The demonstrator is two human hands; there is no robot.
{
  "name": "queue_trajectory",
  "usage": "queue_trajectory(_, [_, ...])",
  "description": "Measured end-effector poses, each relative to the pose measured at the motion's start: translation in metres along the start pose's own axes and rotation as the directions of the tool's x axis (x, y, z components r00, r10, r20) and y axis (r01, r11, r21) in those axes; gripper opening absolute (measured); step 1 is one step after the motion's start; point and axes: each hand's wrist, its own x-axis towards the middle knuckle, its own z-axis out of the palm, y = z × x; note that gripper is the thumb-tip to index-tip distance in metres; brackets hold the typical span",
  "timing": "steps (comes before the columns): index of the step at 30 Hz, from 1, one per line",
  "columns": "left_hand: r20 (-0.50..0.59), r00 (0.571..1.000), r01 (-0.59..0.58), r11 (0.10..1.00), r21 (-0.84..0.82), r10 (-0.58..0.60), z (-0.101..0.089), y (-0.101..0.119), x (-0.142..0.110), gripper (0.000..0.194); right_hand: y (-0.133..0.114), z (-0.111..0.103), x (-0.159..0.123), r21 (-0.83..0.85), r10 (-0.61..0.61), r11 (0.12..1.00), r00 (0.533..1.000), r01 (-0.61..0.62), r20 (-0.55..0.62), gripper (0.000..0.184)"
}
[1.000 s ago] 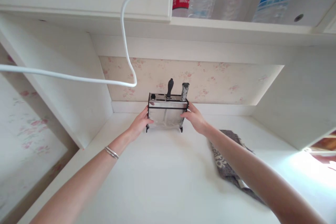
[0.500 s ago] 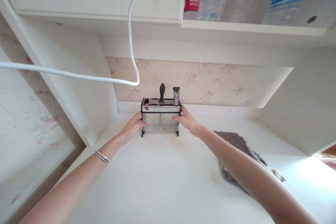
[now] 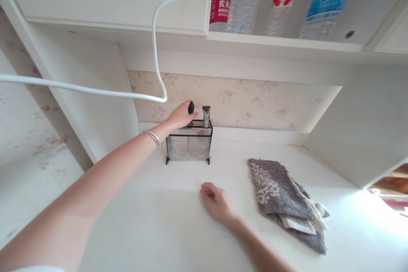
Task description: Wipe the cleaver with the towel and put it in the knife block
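Observation:
A knife holder point(image 3: 189, 148) with a metal top, black edges and see-through sides stands upright on the white counter by the back wall. Two handles rise from its top. My left hand point(image 3: 181, 115) is closed around the black-handled knife point(image 3: 191, 107), whose blade end is hidden in the holder. Just right of it stands a handle with a worn grey-and-black pattern point(image 3: 206, 117), untouched. My right hand point(image 3: 218, 204) is over the counter in front of the holder, fingers loosely curled together with nothing visible in them.
A folded grey-and-white towel point(image 3: 287, 199) lies on the counter point(image 3: 153, 216) at the right. Overhead, a shelf point(image 3: 287, 46) holds several plastic bottles point(image 3: 244, 4). A white cable point(image 3: 156, 46) hangs across the upper left, close to the camera.
Both hands have left the holder's sides. My left hand has moved up onto the black handle. My right hand has drawn back toward me, and the towel shows fully.

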Motion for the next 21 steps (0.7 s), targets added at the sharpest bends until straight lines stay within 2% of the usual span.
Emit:
queue_trajectory(2, [0.032,0.999,-0.001,0.999,0.045,0.0,-0.001,0.006,0.013,0.037,0.003,0.002,-0.015,-0.131,-0.105,0.985,0.993,0.111,0.053,0.017])
queue_trajectory(4, [0.023,1.0,-0.009,0.997,0.075,0.008,-0.007,0.012,0.024,0.029,-0.001,0.0,-0.02,-0.202,-0.123,0.97,0.989,0.137,0.079,0.019])
queue_trajectory(9, [-0.058,0.998,-0.024,0.998,-0.055,0.021,-0.048,0.045,0.039,0.033,-0.007,-0.005,-0.016,-0.255,-0.162,0.95,0.983,0.18,0.09,0.023])
queue_trajectory(12, [-0.052,0.998,-0.051,0.99,-0.131,0.044,-0.073,0.074,0.04,0.034,-0.005,-0.003,-0.018,-0.293,-0.181,0.934,0.979,0.202,0.097,0.023])
queue_trajectory(15, [-0.077,0.992,-0.109,0.983,-0.145,0.099,-0.09,0.097,0.039,0.035,-0.005,-0.002,-0.02,-0.325,-0.194,0.921,0.976,0.216,0.098,0.023])
queue_trajectory(18, [-0.097,0.985,-0.155,0.98,-0.128,0.143,-0.101,0.107,0.036,0.035,-0.006,-0.001,-0.021,-0.337,-0.204,0.914,0.974,0.226,0.1,0.023])
queue_trajectory(21, [-0.147,0.961,-0.251,0.96,-0.125,0.232,-0.109,0.109,0.027,0.033,-0.007,-0.002,-0.021,-0.341,-0.216,0.909,0.971,0.238,0.101,0.023])
